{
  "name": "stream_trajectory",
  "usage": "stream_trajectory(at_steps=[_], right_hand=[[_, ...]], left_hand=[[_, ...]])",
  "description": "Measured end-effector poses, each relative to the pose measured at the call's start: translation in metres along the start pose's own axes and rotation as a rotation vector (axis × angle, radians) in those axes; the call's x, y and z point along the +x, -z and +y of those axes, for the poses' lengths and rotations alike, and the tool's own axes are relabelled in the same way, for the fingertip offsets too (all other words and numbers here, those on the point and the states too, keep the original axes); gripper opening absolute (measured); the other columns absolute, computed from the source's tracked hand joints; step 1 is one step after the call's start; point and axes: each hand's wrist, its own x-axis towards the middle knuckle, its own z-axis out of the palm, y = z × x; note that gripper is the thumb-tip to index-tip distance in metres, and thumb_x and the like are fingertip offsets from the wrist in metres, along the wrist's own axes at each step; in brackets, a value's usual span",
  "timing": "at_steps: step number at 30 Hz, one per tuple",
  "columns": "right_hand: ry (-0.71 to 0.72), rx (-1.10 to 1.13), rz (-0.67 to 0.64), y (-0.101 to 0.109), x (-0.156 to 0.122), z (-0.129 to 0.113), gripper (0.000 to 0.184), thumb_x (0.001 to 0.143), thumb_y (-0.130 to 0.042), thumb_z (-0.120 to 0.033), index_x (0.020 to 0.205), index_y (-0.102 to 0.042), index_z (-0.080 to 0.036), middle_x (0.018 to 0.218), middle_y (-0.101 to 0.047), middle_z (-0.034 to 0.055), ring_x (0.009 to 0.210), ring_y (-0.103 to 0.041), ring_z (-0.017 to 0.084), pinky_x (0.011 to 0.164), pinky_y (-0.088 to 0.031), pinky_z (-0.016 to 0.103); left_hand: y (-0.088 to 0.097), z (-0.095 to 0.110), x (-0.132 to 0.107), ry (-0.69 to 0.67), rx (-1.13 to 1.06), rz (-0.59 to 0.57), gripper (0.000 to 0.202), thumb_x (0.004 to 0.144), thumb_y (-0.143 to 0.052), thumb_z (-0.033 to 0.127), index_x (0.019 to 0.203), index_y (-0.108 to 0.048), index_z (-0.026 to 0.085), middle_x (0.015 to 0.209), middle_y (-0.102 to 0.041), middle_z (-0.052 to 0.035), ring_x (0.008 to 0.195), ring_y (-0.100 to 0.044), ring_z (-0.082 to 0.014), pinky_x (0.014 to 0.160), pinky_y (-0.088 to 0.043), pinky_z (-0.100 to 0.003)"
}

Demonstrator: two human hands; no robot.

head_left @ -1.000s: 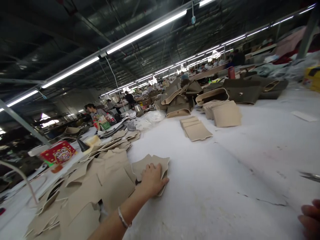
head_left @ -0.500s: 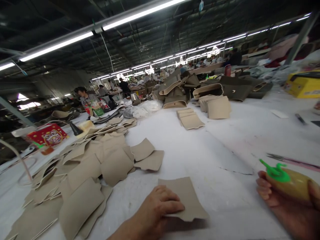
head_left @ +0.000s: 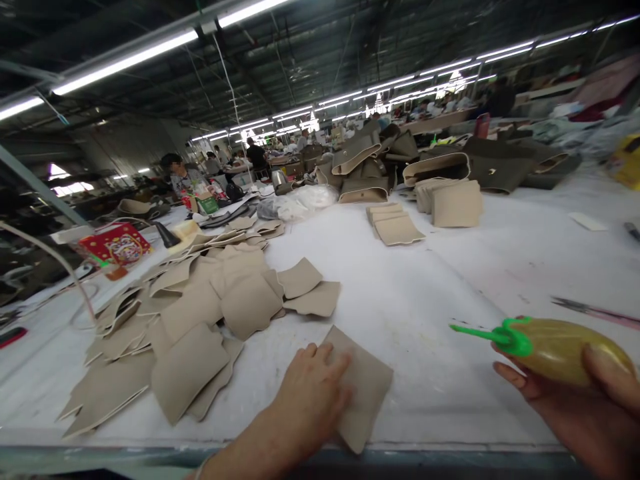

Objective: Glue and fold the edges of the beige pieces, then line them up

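My left hand [head_left: 320, 383] rests on a beige leather-like piece [head_left: 367, 387] near the table's front edge, its fingers spread and lying on the left part of the piece. My right hand [head_left: 575, 407] is wrapped round a squeeze bottle [head_left: 565, 350] with amber-brown contents. The bottle lies on its side in the air; its green nozzle [head_left: 475, 331] points left towards the piece, apart from it. A large loose heap of similar beige pieces [head_left: 200, 300] spreads over the table to the left of my left hand.
Small stacks of beige pieces [head_left: 397, 227] stand farther back, before a pile of dark bags [head_left: 365, 160]. Pointed scissors or snips [head_left: 590, 310] lie at right. A red patterned box [head_left: 120, 243] stands far left. A person [head_left: 183, 177] is beyond the table.
The beige piece under my left hand has turned, and that hand's fingers have spread onto it. The bottle has swung so that its nozzle points left. The view has shifted.
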Motion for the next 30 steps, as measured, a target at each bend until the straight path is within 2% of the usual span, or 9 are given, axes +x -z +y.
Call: stream_trajectory(at_steps=[2, 4, 5, 9, 12, 15, 19, 25, 30], right_hand=[[-0.059, -0.015, -0.002, -0.013, -0.009, -0.001, 0.045, 0.053, -0.084, -0.043, 0.094, -0.072, -0.027, 0.119, -0.062, 0.0101, 0.115, -0.054, 0.044, 0.058, -0.064, 0.047], [-0.095, -0.052, -0.01, -0.021, -0.016, -0.001, 0.053, 0.045, -0.086, -0.043, 0.092, -0.073, -0.025, 0.114, -0.065, 0.0115, 0.11, -0.057, 0.044, 0.061, -0.063, 0.047], [-0.103, -0.074, -0.02, -0.023, -0.018, 0.0, 0.055, 0.042, -0.087, -0.043, 0.092, -0.073, -0.025, 0.111, -0.066, 0.0117, 0.107, -0.059, 0.043, 0.062, -0.063, 0.046], [-0.084, -0.169, -0.09, -0.021, -0.023, 0.007, 0.061, 0.04, -0.086, -0.047, 0.096, -0.072, -0.026, 0.105, -0.069, 0.0115, 0.097, -0.065, 0.038, 0.068, -0.062, 0.042], [-0.045, -0.242, -0.161, -0.018, -0.024, 0.016, 0.061, 0.043, -0.086, -0.046, 0.099, -0.071, -0.026, 0.1, -0.07, 0.0102, 0.089, -0.067, 0.032, 0.07, -0.06, 0.032], [0.032, -0.31, -0.234, -0.018, -0.025, 0.024, 0.061, 0.049, -0.086, -0.045, 0.105, -0.068, -0.026, 0.095, -0.07, 0.0063, 0.086, -0.067, 0.026, 0.07, -0.058, 0.023], [0.085, -0.391, -0.317, -0.019, -0.027, 0.026, 0.06, 0.057, -0.085, -0.044, 0.111, -0.063, -0.027, 0.096, -0.069, 0.0037, 0.086, -0.065, 0.024, 0.072, -0.056, 0.021], [0.093, -0.396, -0.303, -0.023, -0.031, 0.024, 0.061, 0.059, -0.085, -0.047, 0.111, -0.062, -0.025, 0.095, -0.068, 0.0057, 0.086, -0.064, 0.024, 0.072, -0.056, 0.021], [0.083, -0.37, -0.337, -0.027, -0.032, 0.026, 0.056, 0.064, -0.083, -0.045, 0.111, -0.062, -0.025, 0.094, -0.068, 0.0061, 0.086, -0.064, 0.024, 0.074, -0.056, 0.022]], left_hand=[[-0.014, 0.012, 0.003, 0.039, -0.103, -0.005, 0.071, 0.083, -0.057, 0.038, 0.149, -0.035, 0.025, 0.152, -0.032, -0.0154, 0.136, -0.029, -0.0408, 0.11, -0.025, -0.057], [-0.026, 0.017, 0.003, 0.024, -0.12, -0.017, 0.075, 0.079, -0.059, 0.036, 0.149, -0.034, 0.024, 0.157, -0.022, -0.0153, 0.139, -0.02, -0.0428, 0.112, -0.017, -0.06], [-0.03, 0.016, 0.001, -0.001, -0.101, -0.009, 0.073, 0.077, -0.059, 0.031, 0.147, -0.038, 0.024, 0.157, -0.022, -0.0148, 0.138, -0.022, -0.0424, 0.112, -0.017, -0.061], [-0.025, -0.002, -0.003, -0.109, -0.014, 0.019, 0.058, 0.07, -0.052, 0.011, 0.126, -0.059, 0.026, 0.147, -0.04, -0.0095, 0.124, -0.04, -0.0343, 0.105, -0.032, -0.052], [-0.016, -0.009, -0.001, -0.062, -0.04, 0.07, 0.034, 0.081, -0.045, 0.014, 0.108, -0.065, 0.022, 0.126, -0.057, -0.0087, 0.112, -0.048, -0.0279, 0.099, -0.04, -0.042], [-0.014, -0.004, 0.007, 0.068, -0.041, 0.11, 0.033, 0.084, -0.05, 0.022, 0.115, -0.058, 0.016, 0.118, -0.056, -0.0121, 0.11, -0.048, -0.0281, 0.097, -0.042, -0.04], [-0.011, 0.011, 0.016, 0.181, 0.038, 0.062, 0.033, 0.081, -0.052, 0.016, 0.113, -0.057, 0.012, 0.118, -0.052, -0.015, 0.111, -0.049, -0.0283, 0.095, -0.044, -0.039], [0.001, 0.02, 0.018, 0.199, 0.079, -0.02, 0.03, 0.086, -0.049, 0.014, 0.115, -0.056, 0.009, 0.12, -0.051, -0.0177, 0.112, -0.051, -0.0283, 0.096, -0.045, -0.039], [-0.005, 0.024, 0.025, 0.201, 0.076, 0.046, 0.033, 0.079, -0.055, 0.015, 0.111, -0.058, 0.008, 0.114, -0.054, -0.0188, 0.109, -0.052, -0.0323, 0.091, -0.049, -0.043]])
